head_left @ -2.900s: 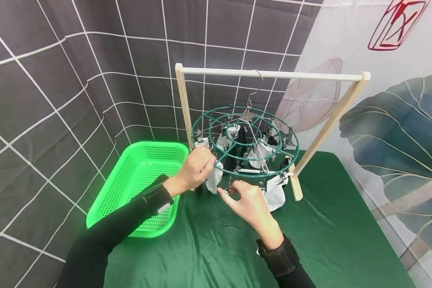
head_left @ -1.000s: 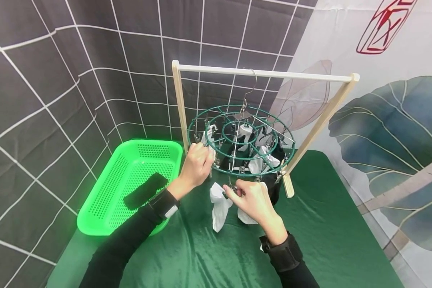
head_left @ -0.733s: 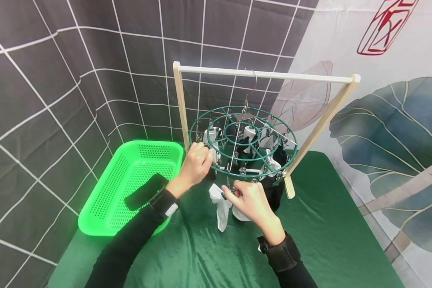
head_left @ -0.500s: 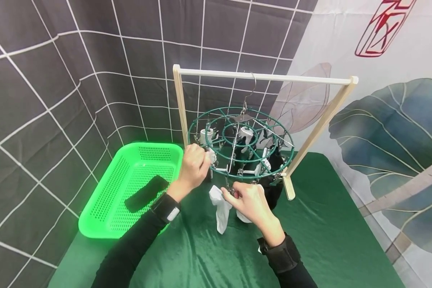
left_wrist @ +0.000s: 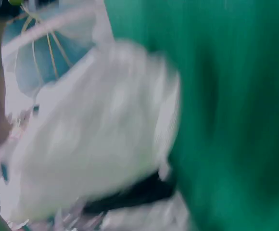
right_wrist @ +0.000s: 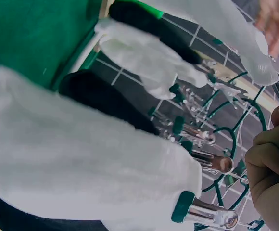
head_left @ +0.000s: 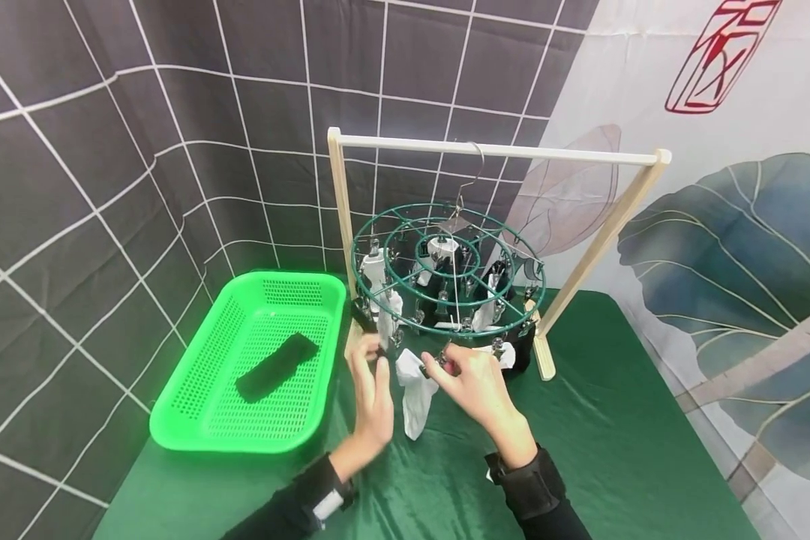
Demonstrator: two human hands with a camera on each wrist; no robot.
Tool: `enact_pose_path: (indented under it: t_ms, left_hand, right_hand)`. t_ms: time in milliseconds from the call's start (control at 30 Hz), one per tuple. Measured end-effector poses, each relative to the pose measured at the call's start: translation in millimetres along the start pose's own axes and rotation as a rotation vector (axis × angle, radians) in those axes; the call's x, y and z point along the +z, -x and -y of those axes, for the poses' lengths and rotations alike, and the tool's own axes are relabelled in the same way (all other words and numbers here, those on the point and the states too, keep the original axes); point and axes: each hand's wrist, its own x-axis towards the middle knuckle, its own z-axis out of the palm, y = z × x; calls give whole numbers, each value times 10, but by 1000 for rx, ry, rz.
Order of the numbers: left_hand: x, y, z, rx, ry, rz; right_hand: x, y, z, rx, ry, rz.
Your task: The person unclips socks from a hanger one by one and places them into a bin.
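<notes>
My right hand (head_left: pixel 472 379) pinches a metal clip (head_left: pixel 435 363) that hangs from the green round drying rack (head_left: pixel 415 283). In that clip's mouth hangs a white sock (head_left: pixel 415 397), toe down. In the right wrist view, the curled right hand (right_wrist: pixel 274 161) is at the clip, with the sock's end (right_wrist: pixel 257 65) in its mouth. My left hand (head_left: pixel 373 397) stands left of this sock with loose fingers, below another white sock (head_left: pixel 388 315). The left wrist view is blurred, with a large white sock (left_wrist: pixel 101 120) across it.
A wooden frame (head_left: pixel 610 232) carries the rack by its hook (head_left: pixel 475 169). More white and black socks hang from its clips. At the left, a bright green basket (head_left: pixel 169 420) holds a folded black cloth item (head_left: pixel 278 367). A green cloth (head_left: pixel 614 435) covers the table.
My left hand has let go near the rack's left rim and dropped down beside the white sock. The rack has turned a little. My right hand keeps its pinch on the clip.
</notes>
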Motion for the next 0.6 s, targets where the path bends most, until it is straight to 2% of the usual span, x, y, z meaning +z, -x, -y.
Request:
enact_pose_path:
  t_ms: [67, 133, 267, 400, 500, 600]
  left_hand:
    - [29, 175, 45, -170, 68, 29]
    - [62, 282, 124, -303, 119, 67]
    - [81, 341, 286, -480, 184, 208]
    - [53, 341, 352, -551, 253, 342]
    - [39, 349, 384, -536, 283, 376]
    - [32, 361, 390, -562, 298, 411]
  right_hand:
    - [2, 17, -9, 19, -3, 4]
    - [4, 21, -16, 31, -10, 7]
    - [6, 4, -28, 37, -37, 1]
    - [6, 1, -50, 37, -36, -13]
    - [6, 16, -77, 42, -12, -25]
    - [-1, 26, -91, 57, -2, -31]
